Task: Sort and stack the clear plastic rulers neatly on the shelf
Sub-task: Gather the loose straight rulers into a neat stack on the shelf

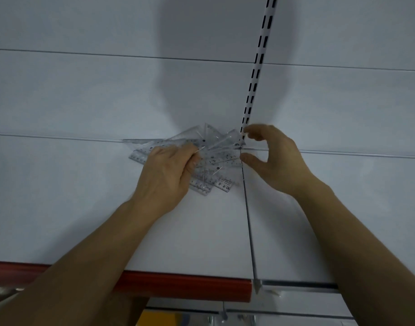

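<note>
A messy fan of several clear plastic rulers and set squares (215,149) lies on the white shelf (84,196), at its back edge against the wall. My left hand (168,175) covers the pile's left part and grips some of the rulers between thumb and fingers. My right hand (272,158) hovers at the pile's right edge, thumb and curved fingers spread apart in a C shape, holding nothing. Whether its fingertips touch a ruler tip is unclear.
A slotted white upright rail (258,64) runs up the back panel just above my right hand. A seam (248,222) splits the shelf into two boards. A red strip (178,287) edges the shelf front; a lower shelf and something yellow (159,318) show below.
</note>
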`<state>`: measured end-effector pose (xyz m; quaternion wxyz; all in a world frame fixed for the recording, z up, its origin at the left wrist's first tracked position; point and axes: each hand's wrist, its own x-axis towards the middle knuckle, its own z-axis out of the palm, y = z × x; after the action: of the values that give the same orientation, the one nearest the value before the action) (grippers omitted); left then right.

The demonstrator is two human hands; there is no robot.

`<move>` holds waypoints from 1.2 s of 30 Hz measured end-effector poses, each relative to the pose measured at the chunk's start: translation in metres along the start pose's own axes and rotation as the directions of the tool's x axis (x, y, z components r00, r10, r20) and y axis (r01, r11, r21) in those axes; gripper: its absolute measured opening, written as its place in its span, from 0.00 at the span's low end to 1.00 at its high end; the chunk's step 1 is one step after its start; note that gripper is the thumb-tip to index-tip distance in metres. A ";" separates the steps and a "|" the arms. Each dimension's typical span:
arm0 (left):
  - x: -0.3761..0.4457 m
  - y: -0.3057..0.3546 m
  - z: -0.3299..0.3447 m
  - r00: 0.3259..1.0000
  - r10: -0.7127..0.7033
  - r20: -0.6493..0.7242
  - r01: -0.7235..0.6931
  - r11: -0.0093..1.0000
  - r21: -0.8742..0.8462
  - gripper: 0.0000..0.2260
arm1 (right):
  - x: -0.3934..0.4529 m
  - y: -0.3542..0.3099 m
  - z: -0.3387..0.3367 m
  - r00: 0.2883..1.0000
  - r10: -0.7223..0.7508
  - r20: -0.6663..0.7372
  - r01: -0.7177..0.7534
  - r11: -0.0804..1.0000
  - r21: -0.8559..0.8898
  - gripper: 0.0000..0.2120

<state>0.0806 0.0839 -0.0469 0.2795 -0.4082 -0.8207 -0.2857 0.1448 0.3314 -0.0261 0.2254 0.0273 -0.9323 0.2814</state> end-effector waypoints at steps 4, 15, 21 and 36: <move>-0.002 -0.005 0.000 0.999 -0.041 0.015 0.042 0.998 -0.039 0.13 | 0.000 0.019 0.009 0.967 0.113 0.229 -0.072 0.981 -0.178 0.28; -0.004 0.002 -0.012 1.000 -0.024 0.017 0.025 0.992 -0.120 0.17 | -0.004 0.016 -0.005 0.982 0.173 -0.082 -0.181 0.977 -0.111 0.09; 0.008 0.019 -0.025 0.989 0.123 0.081 -0.111 0.984 -0.138 0.18 | -0.026 -0.012 -0.052 0.906 0.410 -0.106 -0.357 0.874 0.331 0.03; 0.097 0.208 0.104 0.798 0.565 0.209 -0.506 0.817 -0.278 0.24 | -0.178 0.136 -0.220 0.703 0.558 -0.440 -0.474 0.830 0.295 0.07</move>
<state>0.1798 0.3106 -0.0006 0.1850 -0.6878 -0.6673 -0.2177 0.3698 0.5501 -0.0103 0.3719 -0.2930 -0.7830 0.4035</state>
